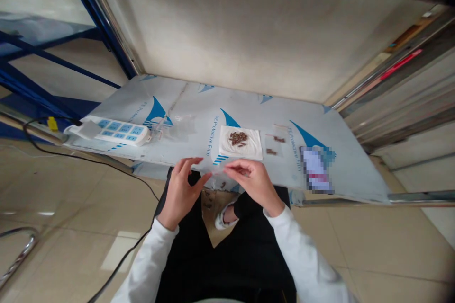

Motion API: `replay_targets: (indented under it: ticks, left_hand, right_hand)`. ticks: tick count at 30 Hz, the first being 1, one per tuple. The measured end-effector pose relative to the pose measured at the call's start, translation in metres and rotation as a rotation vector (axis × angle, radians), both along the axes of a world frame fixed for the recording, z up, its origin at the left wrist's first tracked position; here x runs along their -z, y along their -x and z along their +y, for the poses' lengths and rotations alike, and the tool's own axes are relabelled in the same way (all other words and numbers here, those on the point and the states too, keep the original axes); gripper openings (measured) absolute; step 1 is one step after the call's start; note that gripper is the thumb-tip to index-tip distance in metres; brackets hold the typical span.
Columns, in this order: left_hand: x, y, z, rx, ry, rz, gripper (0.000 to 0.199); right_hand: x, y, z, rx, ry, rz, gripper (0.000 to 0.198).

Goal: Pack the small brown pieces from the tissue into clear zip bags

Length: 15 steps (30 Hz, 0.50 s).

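Observation:
My right hand [253,179] is closed in a pinch at the table's front edge, on what looks like a small clear plastic bag [222,183] with a little brown piece in it. Facing it, my left hand [183,191] has its thumb and fingers apart, the thumb close to the bag's left side. Just beyond the hands, a heap of small brown pieces [238,138] lies on a flat white bag or cloth [255,151]; their exact kind is too small to make out. To its right lie small clear bags [279,146] holding a few similar brown pieces.
A film-covered table [192,99] runs against a pale wall. At its left stands a white power strip [122,132] with a black cable [106,164] hanging down. Crumpled clear plastic [165,128] lies beside it. A phone [316,170] rests near the front right edge.

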State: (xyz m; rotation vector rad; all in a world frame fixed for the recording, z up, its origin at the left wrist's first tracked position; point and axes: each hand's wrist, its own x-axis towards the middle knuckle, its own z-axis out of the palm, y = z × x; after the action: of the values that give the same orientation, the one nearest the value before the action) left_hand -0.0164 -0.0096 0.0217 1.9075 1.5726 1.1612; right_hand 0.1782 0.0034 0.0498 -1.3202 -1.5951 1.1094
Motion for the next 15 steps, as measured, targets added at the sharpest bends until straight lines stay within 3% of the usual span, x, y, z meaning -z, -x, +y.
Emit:
replay_targets:
  ticks: [2,3,6,8,10,13,15]
  left_hand:
    - [-0.003,-0.013,-0.012,-0.173,-0.001,-0.057,0.029]
    - [-0.004,-0.020,-0.018,-0.172,0.047,-0.112,0.023]
    - [-0.006,-0.039,-0.029,0.103,0.270,-0.251,0.025]
    - [-0.006,-0.047,-0.033,0.196,0.335,-0.288,0.028]
    - [-0.005,-0.050,-0.033,0.204,0.343,-0.222,0.028]
    - [-0.010,-0.049,-0.032,0.229,0.377,0.062,0.026]
    - [-0.018,-0.049,-0.031,0.234,0.418,0.220,0.026]
  right_hand:
    - [0.002,0.003,-0.020,0.152,0.019,0.003,0.018]
    - [0.001,0.005,-0.030,0.192,0.019,-0.015,0.019]
    - [-0.004,0.013,-0.052,0.187,-0.028,-0.082,0.026]
    - [-0.007,0.014,-0.058,0.159,-0.072,-0.105,0.028]
    - [-0.005,0.011,-0.060,0.173,-0.104,-0.159,0.025]
    - [0.002,-0.001,-0.060,0.274,-0.141,-0.350,0.014]
    - [0.003,-0.007,-0.062,0.260,-0.175,-0.479,0.016]
